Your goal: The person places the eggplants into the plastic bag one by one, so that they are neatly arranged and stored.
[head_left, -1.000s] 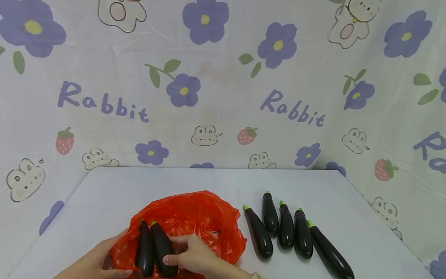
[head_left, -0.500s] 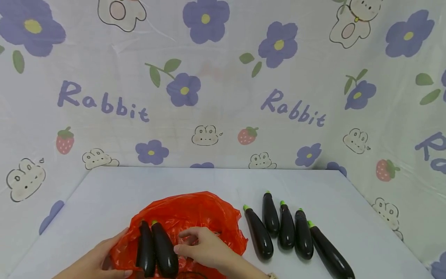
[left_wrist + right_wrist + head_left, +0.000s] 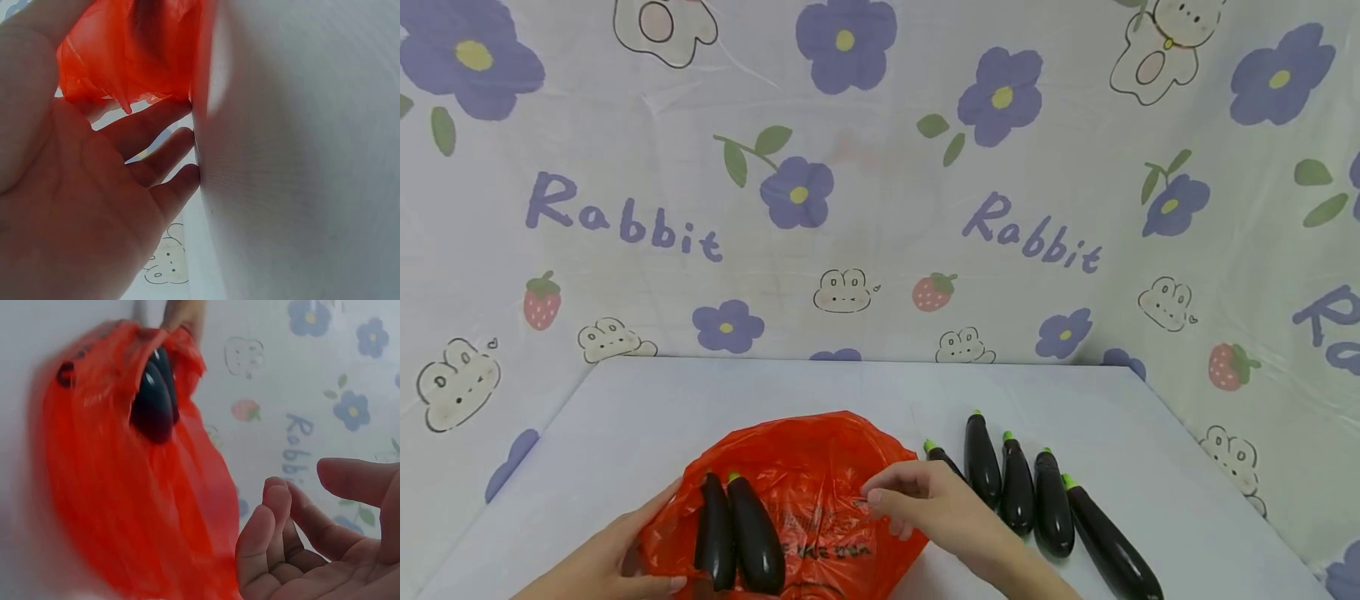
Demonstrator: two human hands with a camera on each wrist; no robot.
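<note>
Two dark eggplants (image 3: 756,533) lie side by side on the left part of a red plastic bag (image 3: 831,467) that is spread wide on the table. My left hand (image 3: 602,558) rests against the bag's left edge, the thumb at the front and the fingers along the far side. In the left wrist view, its fairly straight fingers (image 3: 150,134) touch the white surface beside the red plastic. Over the bag's right edge is my right hand (image 3: 936,508), fingers loosely bent, holding nothing. In the right wrist view a gap shows between thumb and fingers (image 3: 256,537).
Several more eggplants (image 3: 1052,504) lie in a loose row right of the bag; the leftmost is partly hidden by my right hand. The white table (image 3: 760,383) ends at a wall cloth (image 3: 880,250) printed with flowers and rabbits.
My right hand has let go of the right-hand eggplant in the bag and moved right, to the bag's right edge. The left hand stays about where it was.
</note>
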